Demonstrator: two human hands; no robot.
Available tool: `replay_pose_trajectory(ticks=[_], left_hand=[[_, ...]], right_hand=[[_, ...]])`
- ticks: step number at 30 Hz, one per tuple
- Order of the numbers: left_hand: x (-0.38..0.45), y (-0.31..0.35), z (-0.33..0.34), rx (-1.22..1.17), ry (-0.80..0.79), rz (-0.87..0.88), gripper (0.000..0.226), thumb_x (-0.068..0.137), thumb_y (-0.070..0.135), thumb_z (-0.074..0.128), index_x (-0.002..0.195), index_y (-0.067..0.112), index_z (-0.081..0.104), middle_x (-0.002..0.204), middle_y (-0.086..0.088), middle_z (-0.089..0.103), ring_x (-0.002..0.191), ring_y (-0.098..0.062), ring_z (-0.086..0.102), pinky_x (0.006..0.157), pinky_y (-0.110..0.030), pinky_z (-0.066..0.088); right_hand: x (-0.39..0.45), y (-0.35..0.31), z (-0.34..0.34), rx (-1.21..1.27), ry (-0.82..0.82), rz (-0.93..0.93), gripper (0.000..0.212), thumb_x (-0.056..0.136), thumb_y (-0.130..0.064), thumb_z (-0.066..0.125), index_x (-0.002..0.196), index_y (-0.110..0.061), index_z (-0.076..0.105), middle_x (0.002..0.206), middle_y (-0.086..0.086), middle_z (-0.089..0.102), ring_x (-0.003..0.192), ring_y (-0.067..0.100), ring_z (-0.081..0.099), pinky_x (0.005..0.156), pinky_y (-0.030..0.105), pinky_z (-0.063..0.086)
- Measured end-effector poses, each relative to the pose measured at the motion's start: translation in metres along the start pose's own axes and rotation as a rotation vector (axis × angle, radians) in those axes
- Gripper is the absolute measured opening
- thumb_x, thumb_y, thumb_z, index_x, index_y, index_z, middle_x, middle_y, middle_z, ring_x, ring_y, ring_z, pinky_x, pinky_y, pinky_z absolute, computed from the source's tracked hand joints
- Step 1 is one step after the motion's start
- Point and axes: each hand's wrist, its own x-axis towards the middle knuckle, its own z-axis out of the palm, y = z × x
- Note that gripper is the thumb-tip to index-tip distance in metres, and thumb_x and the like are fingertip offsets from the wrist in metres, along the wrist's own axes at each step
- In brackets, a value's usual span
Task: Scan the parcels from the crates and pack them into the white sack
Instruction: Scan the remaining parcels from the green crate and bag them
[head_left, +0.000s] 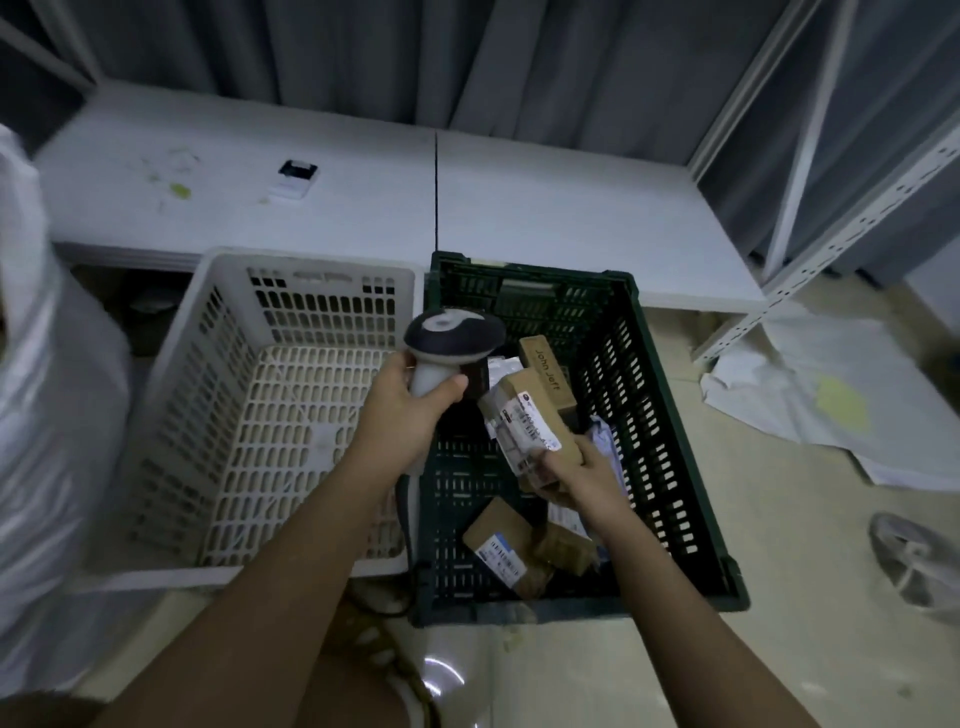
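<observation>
**Parcel under scanner, over green crate**

Left hand (410, 397): clasps the scanner (451, 348) by its handle, head aimed at the labelled parcel. Right hand (582, 467): grasps a brown labelled parcel (524, 421), raised above the green crate (670, 415). Further parcels (506, 551) lie at the green crate's near edge and far side. White crate (218, 374): beside it, left. White sack (47, 415): frame's left edge

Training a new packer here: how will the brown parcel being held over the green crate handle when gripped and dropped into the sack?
The brown parcel looks like a cardboard box with square edges, so probably stiff, unlikely to roll. The right hand lifts it by one end alone, suggesting it is light. Its taped label may be slightly slick.
</observation>
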Motion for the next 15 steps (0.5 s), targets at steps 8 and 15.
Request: replay_pose_trajectory(ticks=[8,15], left_hand=[[-0.076,0.011,-0.035,-0.095,0.104,0.011,0.039,0.087,0.021,0.07,0.119,0.026,0.049,0.118,-0.002,0.063,0.101,-0.021,0.064,0.083,-0.032,0.049],[-0.115,0.011,-0.066,-0.102,0.161,0.055,0.048,0.083,0.025,0.073,0.122,0.034,0.048,0.116,0.009,0.062,0.103,-0.015,0.063,0.093,-0.04,0.051]], right_hand=[[-0.076,-0.018,0.033,0.143,-0.069,-0.119,0.023,0.089,-0.013,0.067,0.104,-0.022,0.052,0.077,-0.006,0.073,0.069,0.012,0.072,0.059,0.031,0.058],[-0.112,-0.03,0.054,0.128,-0.136,-0.131,0.022,0.092,-0.016,0.061,0.108,-0.03,0.058,0.094,0.004,0.074,0.083,0.019,0.073,0.066,0.033,0.059]])
